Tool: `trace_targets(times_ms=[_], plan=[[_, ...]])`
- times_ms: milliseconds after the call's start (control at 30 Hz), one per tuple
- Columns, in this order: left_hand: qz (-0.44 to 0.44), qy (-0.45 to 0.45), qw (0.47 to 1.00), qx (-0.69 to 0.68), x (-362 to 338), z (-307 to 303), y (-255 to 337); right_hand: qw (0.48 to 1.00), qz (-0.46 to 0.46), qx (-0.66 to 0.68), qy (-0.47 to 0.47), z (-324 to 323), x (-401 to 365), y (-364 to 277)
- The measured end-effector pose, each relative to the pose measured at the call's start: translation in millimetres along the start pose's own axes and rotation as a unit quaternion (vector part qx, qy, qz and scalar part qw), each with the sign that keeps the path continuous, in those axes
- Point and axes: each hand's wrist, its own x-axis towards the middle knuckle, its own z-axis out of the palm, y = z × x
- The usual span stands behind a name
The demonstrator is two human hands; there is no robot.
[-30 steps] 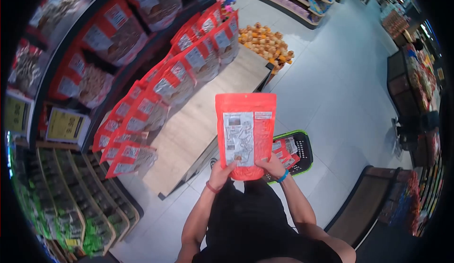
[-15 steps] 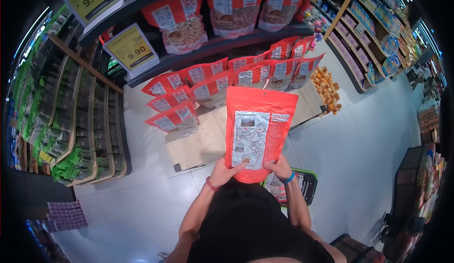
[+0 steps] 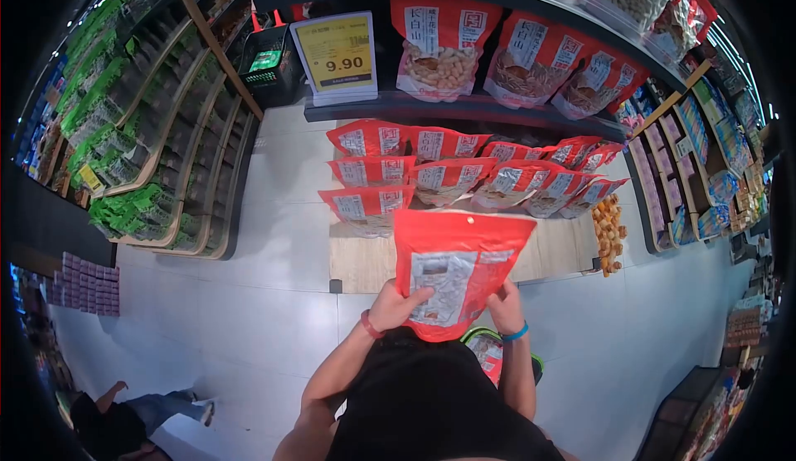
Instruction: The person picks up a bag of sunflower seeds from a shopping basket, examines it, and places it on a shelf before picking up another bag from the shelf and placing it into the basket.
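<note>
the red pouch (image 3: 456, 274) is held on the near side of the wooden display table (image 3: 365, 266), its long axis running from the person toward the table, top end tableward. it lies directly between both hands: the left hand (image 3: 396, 305) pinches its left edge, thumb flat on the front, other fingers mostly hidden behind; the right hand (image 3: 506, 308) pinches the lower right edge. neither is nearer; both touch. the green-rimmed basket (image 3: 479, 331) sits nearside of the table, partly behind the right forearm.
</note>
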Motion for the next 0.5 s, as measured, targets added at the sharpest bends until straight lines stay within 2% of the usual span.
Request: trace_targets(times_ms=[33, 133, 300, 367, 500], plan=[[-0.002, -0.038, 0.999, 0.029, 0, -2, 3, 0.995, -0.057, 0.085, 0.025, 2, 5, 2], [-0.035, -0.086, 0.992, 0.089, 5, -2, 11, 0.992, -0.091, 0.050, 0.067, 15, 19, -13], [-0.013, -0.054, 0.998, 0.029, 16, -16, 35, 0.991, -0.103, 0.046, 0.066, 28, 33, -14], [0.009, -0.056, 0.998, 0.038, 20, -28, 42, 0.995, -0.065, -0.077, 0.019, 24, 33, -9], [0.017, -0.031, 0.999, 0.033, 26, -38, 58, 0.986, -0.048, -0.155, 0.029, 27, 41, 10]])
